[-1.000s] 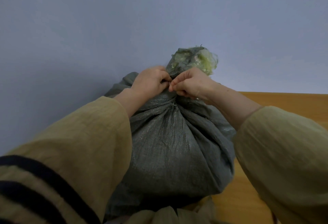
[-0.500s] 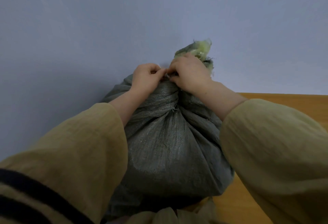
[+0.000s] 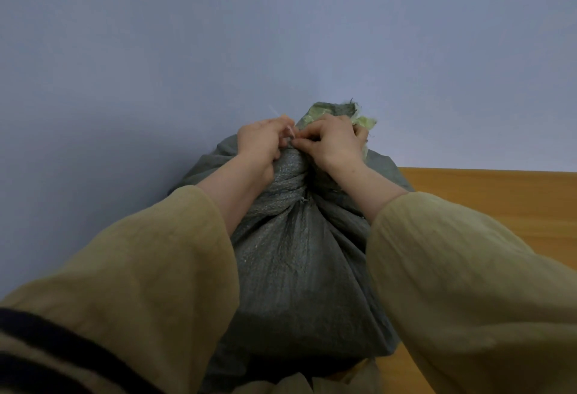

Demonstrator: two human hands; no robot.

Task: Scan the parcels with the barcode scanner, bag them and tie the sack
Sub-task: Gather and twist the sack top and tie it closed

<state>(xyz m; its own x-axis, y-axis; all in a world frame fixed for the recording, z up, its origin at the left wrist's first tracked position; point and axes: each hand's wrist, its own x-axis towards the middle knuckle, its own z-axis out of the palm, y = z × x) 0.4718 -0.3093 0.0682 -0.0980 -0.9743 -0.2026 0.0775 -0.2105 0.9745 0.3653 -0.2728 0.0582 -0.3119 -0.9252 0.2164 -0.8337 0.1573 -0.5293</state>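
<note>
Against blue wall (image 3: 156, 50), left hand (image 3: 260, 141) and right hand (image 3: 334, 141), grips pinched tight on sack (image 3: 296, 253) neck tie (image 3: 289, 131).

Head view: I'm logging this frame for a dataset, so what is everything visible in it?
sack: one, grey-green woven, centre, neck gathered, frayed pale-green top sticking up.
tie: one, thin and whitish, at the sack's neck between the hands; its far end pokes up left.
wooden surface: one, orange-brown, at right beside the sack.
wall: one, pale blue-grey, behind everything.
sleeves: two, olive-tan; the left one has dark stripes.
left hand: one, gripping the tie at the neck.
right hand: one, pinching at the neck.
</note>
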